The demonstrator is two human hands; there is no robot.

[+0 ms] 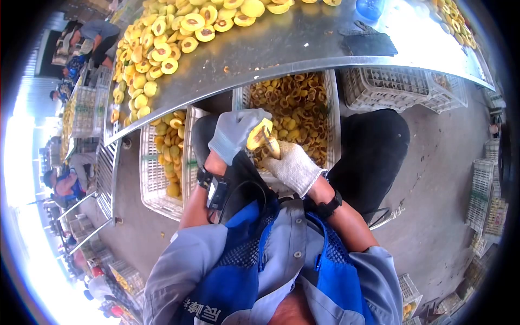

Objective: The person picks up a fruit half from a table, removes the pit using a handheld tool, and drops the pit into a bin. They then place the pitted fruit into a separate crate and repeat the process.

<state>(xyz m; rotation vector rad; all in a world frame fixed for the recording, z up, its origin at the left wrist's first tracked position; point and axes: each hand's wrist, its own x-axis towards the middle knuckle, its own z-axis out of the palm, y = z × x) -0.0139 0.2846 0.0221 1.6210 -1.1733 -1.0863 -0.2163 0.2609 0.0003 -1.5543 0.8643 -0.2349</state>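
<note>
My left hand [235, 130], in a grey glove, is closed around a yellow peach half [255, 140] with its cut face showing a brown hollow. My right hand [295, 169], in a white knitted glove, grips a pitting knife by its light wooden handle [274, 148]. The tool's dark metal end touches the cut face of the peach. Both hands are between my knees, above a white plastic crate [334, 119] filled with brown and yellow peach scraps [298, 103]. The tip of the tool is partly hidden against the fruit.
A metal table [254, 57] stands ahead, with many peach halves [162, 51] heaped at its left and a dark cloth [371, 44] at right. Another crate [154, 201] of peaches stands left. Stacked crates [479, 195] are at right; several people work at far left.
</note>
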